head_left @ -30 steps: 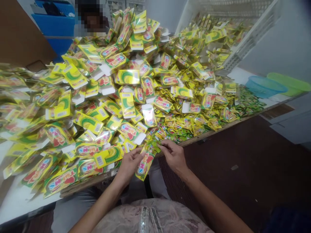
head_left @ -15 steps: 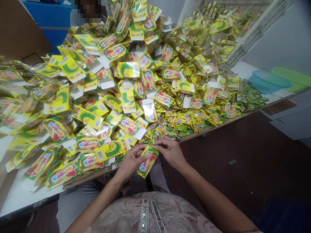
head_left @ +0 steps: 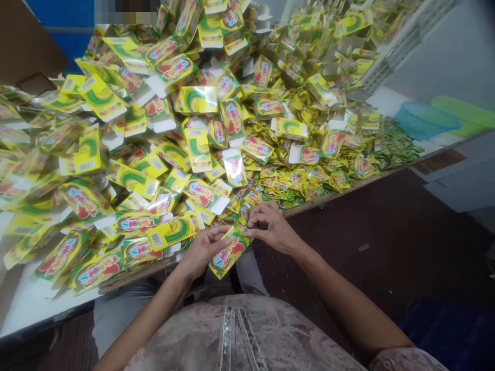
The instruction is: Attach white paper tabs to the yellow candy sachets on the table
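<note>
My left hand (head_left: 203, 251) is closed round a small yellow-and-green printed carton (head_left: 228, 256), its thumb across the front. The carton is tilted over the table's front edge, its upper end towards my right hand (head_left: 274, 229). That hand has curled fingers and a thumb pressed at the carton's upper end. Something green shows by those fingertips; whether it is a packet or part of the carton I cannot tell. Just beyond the hands lie small shiny yellow and green packets (head_left: 288, 193). Near my left hand is another carton (head_left: 172, 233) lying flat.
A large heap of similar cartons (head_left: 199, 149), many with white end flaps raised, covers the table's left and middle. A blue basin (head_left: 427, 121) and a green tray (head_left: 464, 113) stand at the right. A white perforated rack (head_left: 402, 44) rises behind. Part of a person (head_left: 129, 10) is at the far side.
The view has shifted slightly, so the heap sits a little higher and further left. My right fingers have lifted and curled more at the carton's end. My left hand keeps its hold.
</note>
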